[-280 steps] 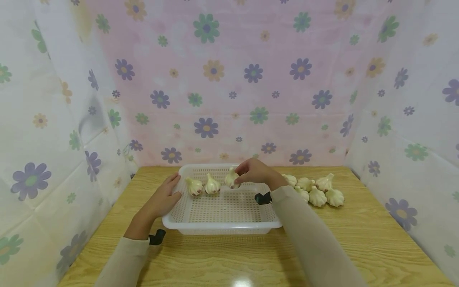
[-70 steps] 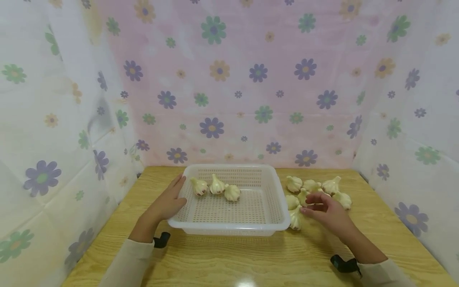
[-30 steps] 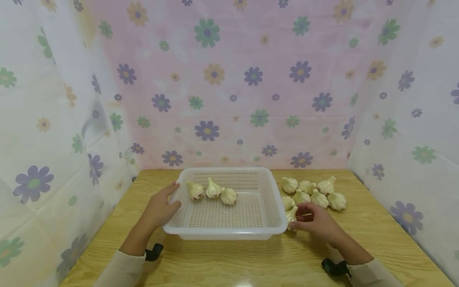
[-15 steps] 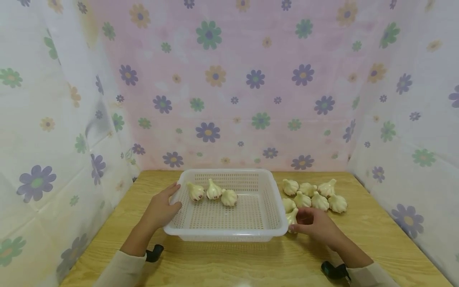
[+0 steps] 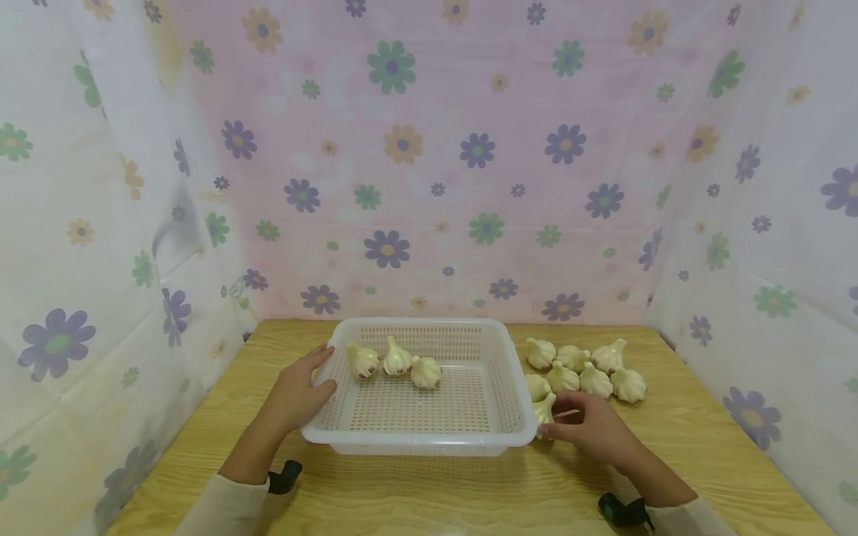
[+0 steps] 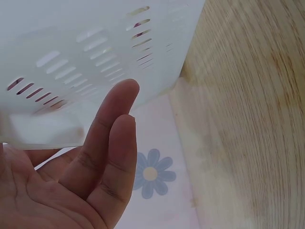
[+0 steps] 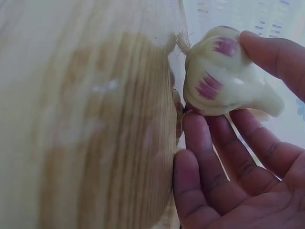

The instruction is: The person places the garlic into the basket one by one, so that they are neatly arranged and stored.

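Note:
A white plastic basket [image 5: 418, 439] with slotted walls stands on the table, with 3 garlic bulbs [image 5: 397, 359] inside along its back left part. My left hand [image 5: 295, 394] rests against the basket's left rim; in the left wrist view its fingers [image 6: 121, 143] lie fairly straight by the outer wall. To the right of the basket my right hand [image 5: 593, 428] pinches a garlic bulb [image 7: 217, 76] with purple marks, thumb on one side and fingertips on the other. That bulb is low at the table, close to the basket's right wall, its neck pointing up.
Several more garlic bulbs [image 5: 595, 381] lie clustered on the wooden table [image 5: 429, 495] behind my right hand. One bulb [image 5: 536, 387] sits right beside the basket's right wall. Flower-patterned cloth [image 5: 436, 171] encloses the table at the back and both sides.
The third bulb, earlier in my right hand over the basket, now lies inside. My right hand has moved right and closed its fingers on another bulb. My left hand stays at the rim.

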Motion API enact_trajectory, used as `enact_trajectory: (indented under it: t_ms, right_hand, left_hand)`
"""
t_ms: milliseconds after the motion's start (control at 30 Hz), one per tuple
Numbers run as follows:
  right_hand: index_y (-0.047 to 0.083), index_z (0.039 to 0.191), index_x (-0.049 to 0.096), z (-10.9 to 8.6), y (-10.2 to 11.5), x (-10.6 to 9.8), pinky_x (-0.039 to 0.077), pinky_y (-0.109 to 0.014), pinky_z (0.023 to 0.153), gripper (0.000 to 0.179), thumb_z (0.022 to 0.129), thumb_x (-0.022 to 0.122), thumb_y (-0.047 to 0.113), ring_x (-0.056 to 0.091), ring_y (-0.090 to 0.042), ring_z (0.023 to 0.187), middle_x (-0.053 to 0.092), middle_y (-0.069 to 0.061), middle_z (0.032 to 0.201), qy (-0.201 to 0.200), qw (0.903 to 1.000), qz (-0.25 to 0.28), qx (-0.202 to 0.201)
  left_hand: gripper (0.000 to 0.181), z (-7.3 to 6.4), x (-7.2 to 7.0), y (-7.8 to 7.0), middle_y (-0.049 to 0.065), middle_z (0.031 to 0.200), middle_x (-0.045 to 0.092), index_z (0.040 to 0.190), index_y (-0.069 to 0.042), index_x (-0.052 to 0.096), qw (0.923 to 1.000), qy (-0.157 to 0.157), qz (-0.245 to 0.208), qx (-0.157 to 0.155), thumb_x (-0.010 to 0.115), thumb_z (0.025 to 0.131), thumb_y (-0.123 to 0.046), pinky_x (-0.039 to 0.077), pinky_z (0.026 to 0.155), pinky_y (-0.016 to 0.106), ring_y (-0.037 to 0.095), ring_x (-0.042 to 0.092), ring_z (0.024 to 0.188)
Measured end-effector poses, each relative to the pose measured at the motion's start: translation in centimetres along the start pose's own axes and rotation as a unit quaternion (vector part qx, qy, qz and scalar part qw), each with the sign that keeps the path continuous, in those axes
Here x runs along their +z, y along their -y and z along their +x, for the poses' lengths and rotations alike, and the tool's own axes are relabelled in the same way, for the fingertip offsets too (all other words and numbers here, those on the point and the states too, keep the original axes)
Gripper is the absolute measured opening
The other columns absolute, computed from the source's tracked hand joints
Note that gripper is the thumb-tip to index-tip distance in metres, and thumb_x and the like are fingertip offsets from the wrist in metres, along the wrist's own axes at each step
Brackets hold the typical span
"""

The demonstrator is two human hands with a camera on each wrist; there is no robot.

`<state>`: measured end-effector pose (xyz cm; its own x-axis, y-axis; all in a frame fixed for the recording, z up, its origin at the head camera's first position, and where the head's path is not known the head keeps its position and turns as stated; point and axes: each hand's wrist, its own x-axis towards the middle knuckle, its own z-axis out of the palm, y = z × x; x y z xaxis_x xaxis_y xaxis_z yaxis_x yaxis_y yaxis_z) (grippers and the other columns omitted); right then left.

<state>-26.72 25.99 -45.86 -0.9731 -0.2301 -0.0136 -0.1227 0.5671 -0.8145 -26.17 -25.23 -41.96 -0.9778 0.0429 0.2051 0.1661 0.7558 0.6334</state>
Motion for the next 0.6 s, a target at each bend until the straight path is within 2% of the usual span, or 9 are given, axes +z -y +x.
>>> enact_trajectory:
  t_ms: [333,600]
  right_hand:
    - [0.005,0.126,0.065,-0.1,0.0,-0.4,0.061,-0.039,0.085,0.056,0.083,0.087,0.034,0.072,-0.029,0.109,0.07,-0.012,0.121,-0.012,0.9998,0.011,-0.011]
    - [0.005,0.125,0.064,-0.4,1.1,-1.3,0.06,-0.03,0.078,0.058,0.083,0.086,0.039,0.07,-0.023,0.103,0.069,-0.012,0.119,-0.049,0.9972,-0.032,-0.048]
  left_hand:
    - [0.067,0.0,0.0,-0.1,0.012,0.168,0.034,0.157,-0.006,0.044,1.0,0.004,0.003,-0.005,0.059,0.093,-0.019,0.037,0.116,0.061,0.044,0.032,0.152]
    - [0.067,-0.1,0.0,-0.3,0.012,0.168,0.033,0.157,-0.006,0.044,1.0,0.007,-0.003,-0.006,0.059,0.093,-0.019,0.038,0.116,0.061,0.044,0.032,0.151]
